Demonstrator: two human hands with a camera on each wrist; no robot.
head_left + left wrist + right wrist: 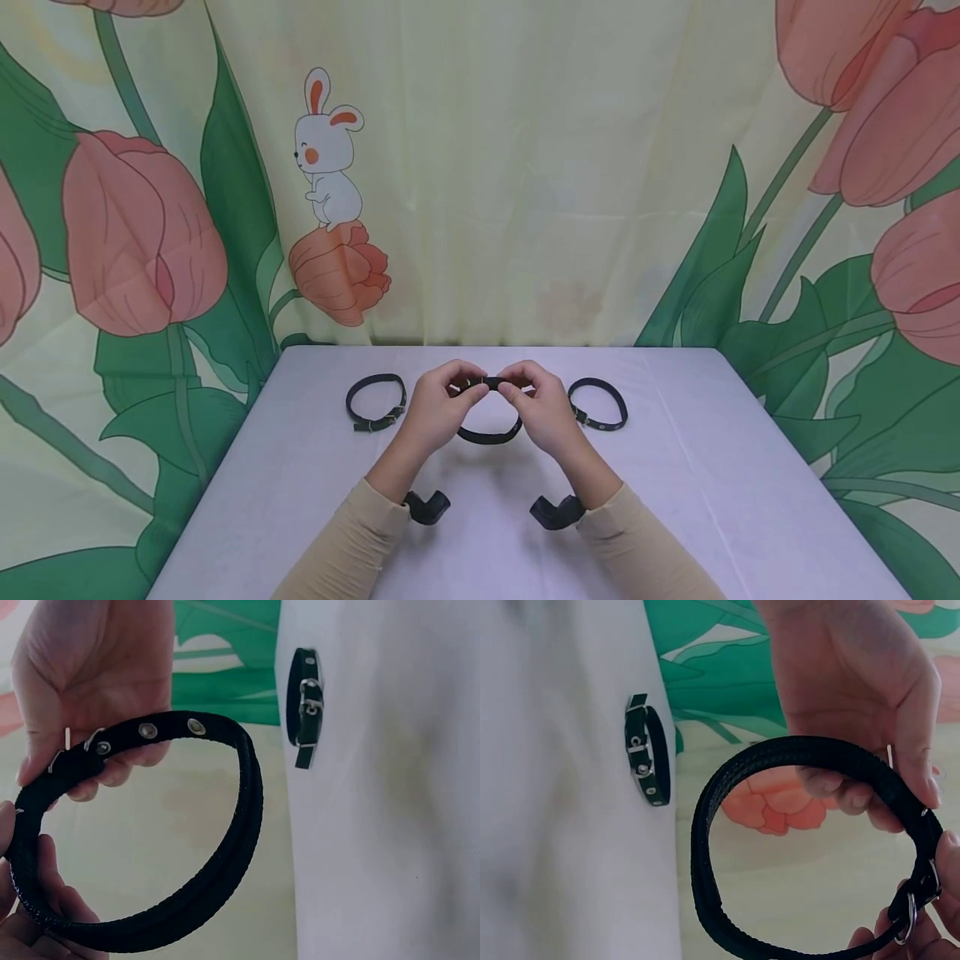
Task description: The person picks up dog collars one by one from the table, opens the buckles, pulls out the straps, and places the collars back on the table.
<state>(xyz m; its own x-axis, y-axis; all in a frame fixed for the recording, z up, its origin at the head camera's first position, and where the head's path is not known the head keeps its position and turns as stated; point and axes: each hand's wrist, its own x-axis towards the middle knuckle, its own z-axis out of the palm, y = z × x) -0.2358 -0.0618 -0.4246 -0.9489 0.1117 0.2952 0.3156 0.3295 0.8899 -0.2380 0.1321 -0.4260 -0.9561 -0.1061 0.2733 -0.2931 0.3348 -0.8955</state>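
A black collar (489, 437) with metal eyelets and a buckle is held up above the table in a closed loop. My left hand (435, 410) pinches its upper strap between thumb and fingers from the left side. On the right, my right hand (546, 410) pinches the same strap close to the buckle and rings. The left wrist view shows the collar's (251, 817) row of eyelets by the right hand (105, 660). In the right wrist view the left hand's (855, 682) thumb presses on the strap, and the loop hangs between both hands.
Another black buckled collar (375, 378) lies on the table to the left, and one more collar (596, 381) lies to the right. The white-covered table (285, 500) meets a tulip-patterned curtain (525, 208) at its back edge. Black wrist devices (427, 507) stick inward from both sleeves.
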